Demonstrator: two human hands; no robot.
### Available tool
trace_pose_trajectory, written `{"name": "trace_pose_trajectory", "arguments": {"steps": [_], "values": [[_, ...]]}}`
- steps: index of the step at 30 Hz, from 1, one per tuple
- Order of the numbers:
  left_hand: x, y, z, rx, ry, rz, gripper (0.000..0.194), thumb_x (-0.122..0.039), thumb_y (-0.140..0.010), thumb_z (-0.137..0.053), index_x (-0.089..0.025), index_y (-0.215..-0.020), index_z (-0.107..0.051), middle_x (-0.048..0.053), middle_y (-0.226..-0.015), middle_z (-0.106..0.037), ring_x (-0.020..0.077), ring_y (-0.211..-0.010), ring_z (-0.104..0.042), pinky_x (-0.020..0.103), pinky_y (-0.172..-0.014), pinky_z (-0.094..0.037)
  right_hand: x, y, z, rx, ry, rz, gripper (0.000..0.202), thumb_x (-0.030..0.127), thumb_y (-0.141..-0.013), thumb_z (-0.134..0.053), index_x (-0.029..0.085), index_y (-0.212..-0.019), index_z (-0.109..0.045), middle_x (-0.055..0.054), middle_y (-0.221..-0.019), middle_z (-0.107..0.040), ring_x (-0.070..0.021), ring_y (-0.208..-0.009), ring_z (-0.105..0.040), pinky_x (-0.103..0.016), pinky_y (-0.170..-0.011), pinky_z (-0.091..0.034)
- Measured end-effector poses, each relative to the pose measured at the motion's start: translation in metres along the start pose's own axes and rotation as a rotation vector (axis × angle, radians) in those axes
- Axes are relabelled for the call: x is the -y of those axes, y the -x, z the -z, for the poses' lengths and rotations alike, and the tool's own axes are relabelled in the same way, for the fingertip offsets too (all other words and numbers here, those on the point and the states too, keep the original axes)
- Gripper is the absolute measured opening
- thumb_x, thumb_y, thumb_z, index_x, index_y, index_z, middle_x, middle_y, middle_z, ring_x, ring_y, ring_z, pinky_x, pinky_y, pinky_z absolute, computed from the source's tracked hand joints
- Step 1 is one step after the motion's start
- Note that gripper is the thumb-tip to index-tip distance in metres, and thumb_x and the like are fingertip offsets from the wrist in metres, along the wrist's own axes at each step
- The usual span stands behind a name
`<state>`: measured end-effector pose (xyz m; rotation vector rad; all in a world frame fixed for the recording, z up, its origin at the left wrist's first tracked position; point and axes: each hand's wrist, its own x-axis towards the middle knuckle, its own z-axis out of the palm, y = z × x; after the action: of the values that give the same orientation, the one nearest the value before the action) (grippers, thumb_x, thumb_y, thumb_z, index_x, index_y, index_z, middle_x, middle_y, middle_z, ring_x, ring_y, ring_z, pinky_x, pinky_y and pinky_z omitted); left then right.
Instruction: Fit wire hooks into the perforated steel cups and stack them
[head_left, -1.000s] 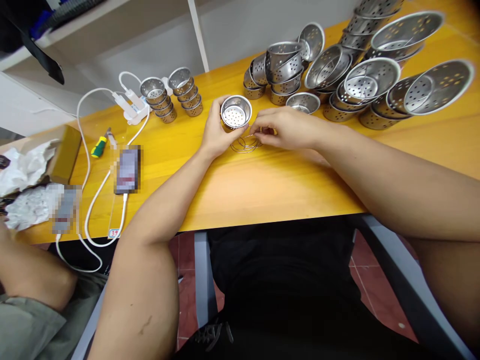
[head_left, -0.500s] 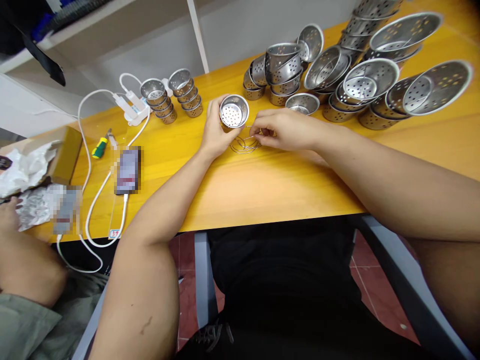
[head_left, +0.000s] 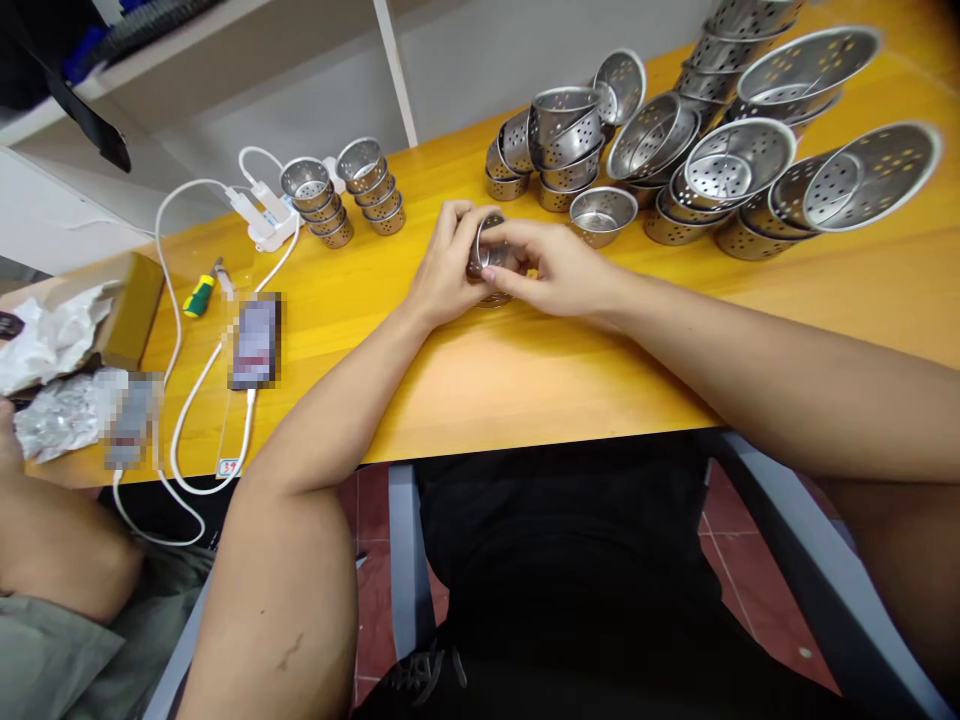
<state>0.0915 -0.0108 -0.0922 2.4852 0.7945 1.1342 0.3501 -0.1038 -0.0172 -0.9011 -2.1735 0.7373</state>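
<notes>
Notes by head view. I take the phone (head_left: 256,345) as my landmark: it lies on the yellow surface (head_left: 480,390), screen blurred out.

Cup (head_left: 484,252): perforated metal, well right of the phone and a little beyond it, held between both hands. I see it tipped, mouth toward the right hand.

Left hand (head_left: 448,265), right of the phone: fingers wrapped round the cup's side, gripping it. Right hand (head_left: 559,265), farther right of the phone: fingers bent over the cup's mouth, thumb at its near side, touching. Whether these fingers pinch the cup or some small thing, I cannot tell.

Wire rings (head_left: 493,302): right of the phone, low under the cup; the hands hide most of them from me.

Beyond the phone and slightly right, I log two upright nested stacks, left stack (head_left: 307,185) and right stack (head_left: 361,162), side by side. Power strip (head_left: 271,228): just beyond the phone, white plugs in it. Screwdriver (head_left: 199,297), green and yellow: left of the phone and a little beyond.

Far right of the phone: lone cup (head_left: 602,215), upright. Past it from the phone, more cups (head_left: 739,165), some nested, several leaning.

Left of the phone and nearer me: second phone (head_left: 131,425), also blurred. Farther left of the landmark: clear wrap (head_left: 64,415) and a co-worker's arm (head_left: 67,540).
</notes>
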Motion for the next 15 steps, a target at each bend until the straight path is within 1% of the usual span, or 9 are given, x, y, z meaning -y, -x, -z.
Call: {"name": "trace_pose_trajectory", "arguments": {"steps": [2, 3, 5, 7, 9, 11, 13, 15], "values": [[-0.002, 0.0, -0.002, 0.021, -0.001, -0.001, 0.094, -0.097, -0.106, -0.086, -0.036, -0.174, -0.064, 0.015, -0.171, -0.068, 0.0426, -0.168, -0.072, 0.065, -0.149, -0.057, -0.002, -0.001, -0.008, 0.031, -0.085, -0.032, 0.062, 0.079, -0.121, -0.073, 0.03, -0.158, -0.083, -0.006, -0.102, -0.078, -0.0301, -0.086, -0.07, -0.047, -0.08, -0.062], [-0.002, 0.001, -0.002, 0.039, -0.003, 0.001, 0.092, -0.095, -0.107, -0.087, -0.036, -0.174, -0.063, 0.016, -0.173, -0.069, 0.0426, -0.169, -0.071, 0.065, -0.149, -0.057, -0.003, -0.002, -0.011, 0.036, -0.124, -0.044, 0.062, 0.083, -0.12, -0.074, 0.03, -0.152, -0.084, -0.004, -0.097, -0.076, -0.0293, -0.082, -0.067, -0.046, -0.077, -0.061], [-0.001, 0.0, -0.002, 0.079, -0.007, 0.008, 0.089, -0.089, -0.109, -0.089, -0.035, -0.175, -0.063, 0.016, -0.174, -0.072, 0.0428, -0.169, -0.072, 0.065, -0.149, -0.057, -0.007, -0.004, -0.013, 0.009, -0.188, -0.049, 0.064, 0.09, -0.118, -0.075, 0.03, -0.139, -0.085, -0.005, -0.096, -0.076, -0.0298, -0.082, -0.068, -0.047, -0.076, -0.062], [0.0, 0.0, -0.001, 0.102, -0.007, 0.018, 0.087, -0.083, -0.11, -0.09, -0.034, -0.176, -0.062, 0.017, -0.173, -0.075, 0.0431, -0.168, -0.073, 0.065, -0.149, -0.057, -0.011, -0.006, -0.011, -0.034, -0.214, -0.036, 0.07, 0.097, -0.117, -0.074, 0.03, -0.132, -0.084, -0.009, -0.104, -0.081, -0.0327, -0.089, -0.074, -0.05, -0.081, -0.067], [0.001, 0.001, -0.001, 0.104, -0.009, 0.018, 0.088, -0.081, -0.109, -0.093, -0.033, -0.176, -0.062, 0.017, -0.173, -0.076, 0.0436, -0.167, -0.074, 0.064, -0.148, -0.057, -0.014, -0.007, -0.007, -0.078, -0.175, -0.035, 0.076, 0.102, -0.117, -0.068, 0.031, -0.139, -0.083, -0.012, -0.114, -0.085, -0.0363, -0.099, -0.079, -0.053, -0.088, -0.07], [0.003, 0.002, -0.002, 0.096, -0.008, 0.011, 0.094, -0.084, -0.107, -0.094, -0.033, -0.178, -0.06, 0.017, -0.173, -0.076, 0.0439, -0.167, -0.075, 0.064, -0.148, -0.057, -0.014, -0.006, 0.0, -0.108, -0.074, -0.05, 0.082, 0.103, -0.119, -0.062, 0.033, -0.158, -0.079, -0.014, -0.121, -0.086, -0.0385, -0.103, -0.081, -0.054, -0.092, -0.071], [0.005, 0.003, -0.003, 0.089, 0.012, 0.01, 0.104, -0.089, -0.104, -0.095, -0.033, -0.182, -0.054, 0.018, -0.176, -0.075, 0.0437, -0.168, -0.076, 0.063, -0.147, -0.059, -0.012, -0.004, 0.007, -0.118, 0.049, -0.069, 0.082, 0.097, -0.124, -0.056, 0.034, -0.173, -0.074, -0.015, -0.125, -0.088, -0.0395, -0.102, -0.081, -0.056, -0.095, -0.07], [0.005, 0.004, -0.005, 0.085, 0.049, 0.021, 0.113, -0.096, -0.101, -0.094, -0.033, -0.184, -0.049, 0.018, -0.177, -0.074, 0.0426, -0.167, -0.078, 0.062, -0.145, -0.061, -0.009, -0.002, 0.014, -0.106, 0.153, -0.075, 0.077, 0.09, -0.128, -0.051, 0.034, -0.176, -0.076, -0.016, -0.125, -0.09, -0.0407, -0.103, -0.081, -0.058, -0.098, -0.07]]}}
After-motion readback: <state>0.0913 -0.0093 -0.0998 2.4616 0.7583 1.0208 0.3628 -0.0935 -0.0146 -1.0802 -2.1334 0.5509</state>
